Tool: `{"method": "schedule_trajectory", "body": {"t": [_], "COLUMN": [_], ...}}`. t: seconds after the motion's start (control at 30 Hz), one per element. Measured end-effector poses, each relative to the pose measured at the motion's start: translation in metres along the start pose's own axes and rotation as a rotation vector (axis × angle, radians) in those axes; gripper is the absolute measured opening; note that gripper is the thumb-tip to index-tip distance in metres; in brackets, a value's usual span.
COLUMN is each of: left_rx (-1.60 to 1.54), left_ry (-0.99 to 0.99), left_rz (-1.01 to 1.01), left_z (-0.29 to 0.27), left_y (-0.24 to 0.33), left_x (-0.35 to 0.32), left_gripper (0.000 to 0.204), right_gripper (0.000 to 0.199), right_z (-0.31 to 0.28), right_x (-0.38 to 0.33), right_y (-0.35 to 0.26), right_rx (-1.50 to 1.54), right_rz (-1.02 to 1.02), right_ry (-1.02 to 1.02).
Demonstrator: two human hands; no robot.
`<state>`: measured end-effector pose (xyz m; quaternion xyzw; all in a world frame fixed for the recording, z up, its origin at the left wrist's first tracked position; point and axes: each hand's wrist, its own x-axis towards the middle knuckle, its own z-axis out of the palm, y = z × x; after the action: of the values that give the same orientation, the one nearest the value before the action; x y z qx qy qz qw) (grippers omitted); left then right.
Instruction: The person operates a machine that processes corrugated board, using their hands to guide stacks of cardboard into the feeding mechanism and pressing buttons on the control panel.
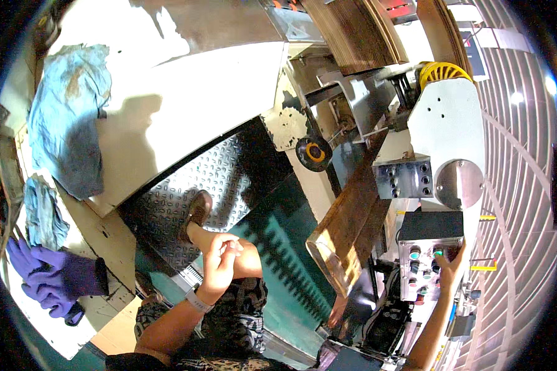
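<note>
Left hand (220, 266), wristband (198, 302) on its wrist, is held before the bare knee (249, 260); fingers curl loosely, and whether they pinch anything cannot be determined. Right hand (451, 267), thumb spread from fingers, is at the button box (426, 248), near 1 green button (439, 252). Box position: right side, below the metal disc (460, 184).

First inspector: Items left of the left fingers (226, 245)?

Second inspector: Gloves (62, 272) well to the left. Small cloth (43, 216) just beyond the gloves. Large cloth (74, 117) farther ahead, on the surface (179, 117).

First inspector: Ahead of those fingers?

Second inspector: Tread plate (220, 176), lower down, a shoe (200, 206) over it.

First inspector: And the right fingers (442, 262)?

Second inspector: At the control box (427, 246). Metal block (403, 178) beyond that box. Wooden board (346, 241) to their left, between both sets of fingers.
</note>
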<state>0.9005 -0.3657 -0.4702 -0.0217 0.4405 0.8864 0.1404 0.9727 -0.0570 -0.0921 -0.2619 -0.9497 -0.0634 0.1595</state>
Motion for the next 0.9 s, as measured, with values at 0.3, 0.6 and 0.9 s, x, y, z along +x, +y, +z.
{"method": "schedule_trajectory", "body": {"t": [0.3,0.6,0.9], "left_rx": [-0.017,0.436,1.089], "left_ry": [-0.135,-0.265,-0.818], "left_rz": [-0.103,0.216,0.428], "left_z": [0.028,-0.008,-0.038], "left_y": [0.039,0.011,0.001], "left_x": [0.005,-0.049,-0.109], "left_gripper": [0.017,0.013,0.048], "right_gripper": [0.086,0.087,0.098], "right_z": [-0.004,0.001,-0.003], "right_x": [-0.006,0.005,0.004], "right_y": [0.048,0.029,0.033], "right_rx": [0.177,0.128,-0.186], "right_rz": [-0.045,-0.032,-0.039], "right_ry": [-0.027,-0.008,-0.046]}}
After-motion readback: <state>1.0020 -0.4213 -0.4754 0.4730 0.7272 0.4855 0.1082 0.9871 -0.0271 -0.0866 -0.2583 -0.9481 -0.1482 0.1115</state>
